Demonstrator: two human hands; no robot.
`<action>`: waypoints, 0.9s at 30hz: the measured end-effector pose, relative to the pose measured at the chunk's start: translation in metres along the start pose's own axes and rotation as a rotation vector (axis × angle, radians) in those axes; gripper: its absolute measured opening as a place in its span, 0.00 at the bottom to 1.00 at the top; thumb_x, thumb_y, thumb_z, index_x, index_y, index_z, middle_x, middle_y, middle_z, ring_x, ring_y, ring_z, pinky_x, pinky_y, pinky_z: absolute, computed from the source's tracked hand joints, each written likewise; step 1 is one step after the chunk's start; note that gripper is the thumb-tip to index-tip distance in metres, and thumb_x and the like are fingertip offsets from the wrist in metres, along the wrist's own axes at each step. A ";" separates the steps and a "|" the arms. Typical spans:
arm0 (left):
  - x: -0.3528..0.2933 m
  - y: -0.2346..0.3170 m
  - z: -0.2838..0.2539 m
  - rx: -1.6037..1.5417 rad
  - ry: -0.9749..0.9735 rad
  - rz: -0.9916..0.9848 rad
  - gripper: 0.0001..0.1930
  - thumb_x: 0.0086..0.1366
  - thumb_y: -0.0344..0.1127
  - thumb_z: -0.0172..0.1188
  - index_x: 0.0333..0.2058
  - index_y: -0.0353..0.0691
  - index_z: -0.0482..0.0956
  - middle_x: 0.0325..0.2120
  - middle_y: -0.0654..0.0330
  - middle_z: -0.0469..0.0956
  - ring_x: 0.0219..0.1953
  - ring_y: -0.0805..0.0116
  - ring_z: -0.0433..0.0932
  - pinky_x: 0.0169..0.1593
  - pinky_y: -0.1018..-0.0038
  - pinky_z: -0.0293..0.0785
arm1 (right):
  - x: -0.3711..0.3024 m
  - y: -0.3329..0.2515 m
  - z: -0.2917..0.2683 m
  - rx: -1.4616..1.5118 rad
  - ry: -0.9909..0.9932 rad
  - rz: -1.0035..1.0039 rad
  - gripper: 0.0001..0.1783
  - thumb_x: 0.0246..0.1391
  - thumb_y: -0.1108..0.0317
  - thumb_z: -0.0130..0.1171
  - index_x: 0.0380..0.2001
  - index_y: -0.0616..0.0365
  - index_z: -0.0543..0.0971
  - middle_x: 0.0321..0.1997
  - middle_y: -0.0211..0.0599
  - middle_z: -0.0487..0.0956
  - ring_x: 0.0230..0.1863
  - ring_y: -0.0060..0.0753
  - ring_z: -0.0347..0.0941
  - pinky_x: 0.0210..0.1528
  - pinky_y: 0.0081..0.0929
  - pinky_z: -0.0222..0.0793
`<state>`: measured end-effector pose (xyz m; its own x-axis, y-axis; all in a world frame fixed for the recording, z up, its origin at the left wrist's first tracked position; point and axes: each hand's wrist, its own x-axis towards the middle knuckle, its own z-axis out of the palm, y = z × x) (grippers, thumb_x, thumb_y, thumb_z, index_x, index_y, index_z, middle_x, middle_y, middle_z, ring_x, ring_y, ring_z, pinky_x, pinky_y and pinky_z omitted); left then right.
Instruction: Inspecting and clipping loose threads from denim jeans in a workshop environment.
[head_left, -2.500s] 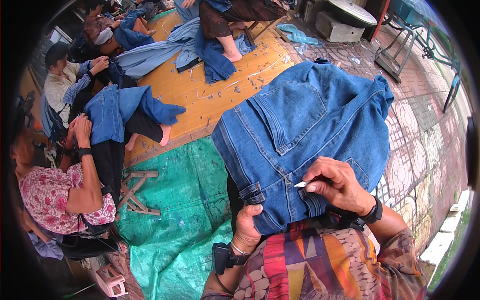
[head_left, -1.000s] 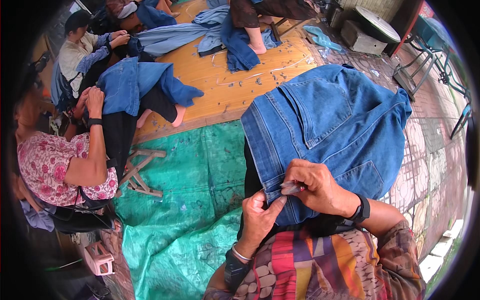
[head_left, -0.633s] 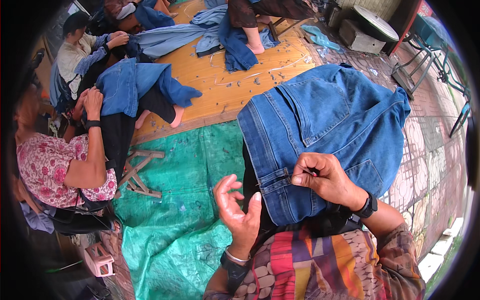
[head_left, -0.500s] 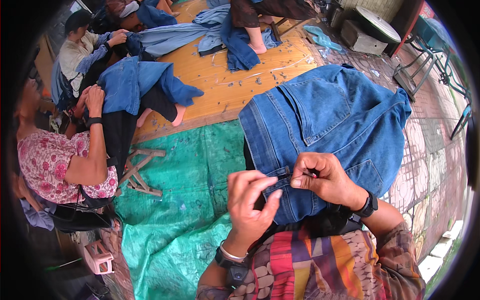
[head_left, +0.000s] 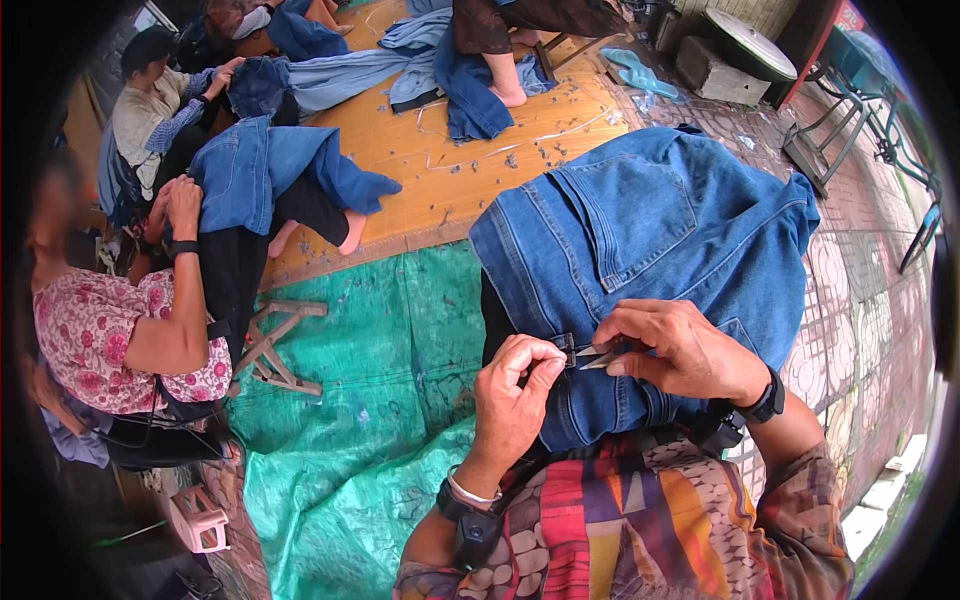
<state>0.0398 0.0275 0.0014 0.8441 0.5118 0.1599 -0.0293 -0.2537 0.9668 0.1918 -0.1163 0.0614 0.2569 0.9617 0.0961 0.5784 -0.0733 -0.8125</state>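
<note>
A pair of blue jeans (head_left: 690, 270) lies across my lap, with the waistband toward my left and a back pocket facing up. My left hand (head_left: 512, 400) is closed, thumb and forefinger pinching the waistband beside a belt loop (head_left: 567, 346). In my right hand (head_left: 685, 350) are small thread snips (head_left: 598, 362), their two pointed blades spread apart and directed at that loop. The handle of the snips is hidden by my fingers. Whether the blades touch the loop, I cannot tell.
A green tarp (head_left: 350, 440) covers the ground at my left, with a wooden folding stool (head_left: 275, 345) on it. Beyond lies a yellow wooden board (head_left: 440, 190) strewn with scraps. Several people sit nearby handling denim. A pink plastic stool (head_left: 198, 520) stands at lower left.
My left hand has closed from spread fingers into a pinch at the waistband. My right hand has turned, bringing the snips' blades into sight beside the belt loop.
</note>
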 end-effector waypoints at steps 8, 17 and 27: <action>0.001 0.000 0.002 0.042 -0.003 0.040 0.04 0.59 0.26 0.60 0.27 0.33 0.74 0.24 0.64 0.72 0.25 0.79 0.69 0.30 0.80 0.65 | 0.013 -0.002 0.000 -0.267 -0.096 -0.043 0.06 0.43 0.72 0.62 0.24 0.61 0.76 0.26 0.40 0.76 0.30 0.47 0.74 0.29 0.39 0.68; 0.002 0.002 0.004 0.039 -0.011 0.054 0.04 0.59 0.26 0.60 0.27 0.33 0.75 0.24 0.63 0.73 0.25 0.78 0.70 0.30 0.80 0.66 | 0.017 -0.007 0.002 -0.336 -0.073 -0.083 0.06 0.40 0.73 0.62 0.22 0.61 0.75 0.23 0.39 0.75 0.29 0.46 0.75 0.27 0.38 0.67; -0.004 -0.042 -0.075 0.326 0.261 -0.386 0.06 0.61 0.29 0.58 0.27 0.34 0.74 0.24 0.61 0.73 0.27 0.71 0.71 0.34 0.76 0.68 | 0.008 -0.001 -0.003 -0.116 -0.008 0.038 0.09 0.43 0.74 0.62 0.30 0.61 0.74 0.28 0.39 0.75 0.29 0.44 0.74 0.30 0.36 0.67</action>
<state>-0.0028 0.0973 -0.0251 0.5991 0.7933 -0.1083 0.4568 -0.2276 0.8600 0.1961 -0.1096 0.0646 0.2742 0.9597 0.0616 0.6543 -0.1392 -0.7434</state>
